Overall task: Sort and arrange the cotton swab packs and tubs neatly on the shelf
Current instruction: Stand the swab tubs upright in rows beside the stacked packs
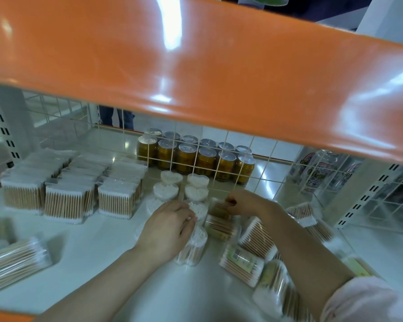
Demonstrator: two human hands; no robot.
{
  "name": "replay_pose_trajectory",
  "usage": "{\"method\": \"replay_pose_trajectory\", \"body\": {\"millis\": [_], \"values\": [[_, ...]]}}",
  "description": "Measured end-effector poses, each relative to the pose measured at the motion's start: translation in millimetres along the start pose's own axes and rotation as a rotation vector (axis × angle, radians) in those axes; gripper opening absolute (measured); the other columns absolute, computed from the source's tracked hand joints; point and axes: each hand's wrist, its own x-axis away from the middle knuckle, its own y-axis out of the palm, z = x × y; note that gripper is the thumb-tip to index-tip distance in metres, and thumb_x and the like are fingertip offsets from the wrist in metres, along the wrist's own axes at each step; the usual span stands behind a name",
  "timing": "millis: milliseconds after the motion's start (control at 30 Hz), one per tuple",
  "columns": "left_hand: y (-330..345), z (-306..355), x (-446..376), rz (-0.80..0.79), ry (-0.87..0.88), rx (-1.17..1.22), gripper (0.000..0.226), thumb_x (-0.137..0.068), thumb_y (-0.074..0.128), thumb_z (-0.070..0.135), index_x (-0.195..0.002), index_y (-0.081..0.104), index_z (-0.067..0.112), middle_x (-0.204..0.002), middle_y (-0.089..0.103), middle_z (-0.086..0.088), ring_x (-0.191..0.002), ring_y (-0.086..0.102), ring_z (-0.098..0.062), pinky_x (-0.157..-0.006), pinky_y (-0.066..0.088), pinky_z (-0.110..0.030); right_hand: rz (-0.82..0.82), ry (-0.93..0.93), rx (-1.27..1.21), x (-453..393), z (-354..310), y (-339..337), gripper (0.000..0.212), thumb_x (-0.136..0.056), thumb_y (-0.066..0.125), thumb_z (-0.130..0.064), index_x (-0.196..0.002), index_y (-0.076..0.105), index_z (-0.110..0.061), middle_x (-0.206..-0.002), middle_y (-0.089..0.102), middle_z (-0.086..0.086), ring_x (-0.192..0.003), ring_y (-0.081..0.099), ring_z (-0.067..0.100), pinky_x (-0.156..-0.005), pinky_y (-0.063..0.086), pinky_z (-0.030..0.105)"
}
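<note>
We see both forearms reaching forward, bare to the elbow — the right one ends in a pale sleeve [368, 298]. The left hand [170, 226] lies palm down, fingers curled downward; the right hand [244, 203] sits farther forward, fingertips pinching together.

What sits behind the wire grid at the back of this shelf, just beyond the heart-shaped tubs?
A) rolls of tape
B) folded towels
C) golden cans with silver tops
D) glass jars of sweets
C: two rows of golden cans with silver tops stand behind the wire grid, just past the heart-shaped tubs.
</note>
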Motion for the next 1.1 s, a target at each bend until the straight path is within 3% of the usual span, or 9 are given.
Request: {"method": "replay_pose_trajectory", "body": {"millis": [267, 433, 667, 800, 933, 1100], "values": [[-1, 4, -2, -0.012, -0.002, 0.021, 0.063, -0.082, 0.021, 0.044, -0.091, 0.071, 0.008, -0.095, 0.067, -0.005, -0.089, 0.061, -0.02, -0.077, 0.043, -0.022, 0.111, 0.05, -0.037, -2, 10, 5, 0.009, -0.09, 0.056, -0.021, -0.096, 0.053, -0.015, -0.08, 0.05, -0.007, -0.069, 0.046, 0.004, -0.057, 0.032, 0.016], [-1, 4, -2, -0.034, -0.012, 0.003, 0.052, -0.084, 0.029, 0.037, -0.083, 0.072, 0.007, -0.086, 0.068, -0.007, -0.081, 0.064, -0.024, -0.074, 0.041, -0.024, 0.182, 0.011, -0.124, 4, 13, 2, 0.014, -0.089, 0.057, -0.019, -0.101, 0.056, -0.012, -0.089, 0.054, -0.003, -0.082, 0.054, 0.013, -0.068, 0.039, 0.021], [-1, 9, -6, -0.02, 0.0, -0.03, 0.043, -0.082, 0.037, 0.031, -0.088, 0.072, 0.007, -0.085, 0.069, -0.007, -0.077, 0.066, -0.025, -0.067, 0.052, -0.029, 0.288, -0.007, -0.292, 24, 21, -12, 0.028, -0.086, 0.061, -0.022, -0.112, 0.056, -0.013, -0.101, 0.058, -0.004, -0.088, 0.056, 0.012, -0.061, 0.039, 0.017], [-4, 16, -10, 0.013, -0.044, -0.037, 0.033, -0.089, 0.051, 0.019, -0.117, 0.062, 0.006, -0.111, 0.063, -0.01, -0.102, 0.057, -0.029, -0.084, 0.045, -0.032, 0.307, -0.021, -0.28, 39, 19, -14, 0.029, -0.085, 0.06, -0.023, -0.112, 0.057, -0.013, -0.103, 0.059, -0.002, -0.09, 0.056, 0.013, -0.065, 0.041, 0.017], [-4, 21, -16, -0.003, -0.032, -0.099, 0.048, -0.09, 0.053, 0.023, -0.136, 0.044, 0.016, -0.13, 0.052, -0.003, -0.118, 0.047, -0.021, -0.096, 0.035, -0.027, 0.297, -0.075, -0.351, 57, 15, -15, 0.026, -0.086, 0.061, -0.02, -0.11, 0.058, -0.012, -0.1, 0.061, -0.003, -0.087, 0.059, 0.01, -0.069, 0.044, 0.015], [-4, 28, -22, -0.086, -0.001, -0.183, 0.07, -0.088, 0.055, 0.037, -0.146, 0.019, 0.023, -0.14, 0.041, 0.002, -0.128, 0.036, -0.019, -0.105, 0.025, -0.028, 0.239, -0.164, -0.433, 76, 7, -16, 0.014, -0.087, 0.061, -0.018, -0.101, 0.059, -0.018, -0.091, 0.061, -0.008, -0.086, 0.061, 0.009, -0.074, 0.047, 0.016]]}}
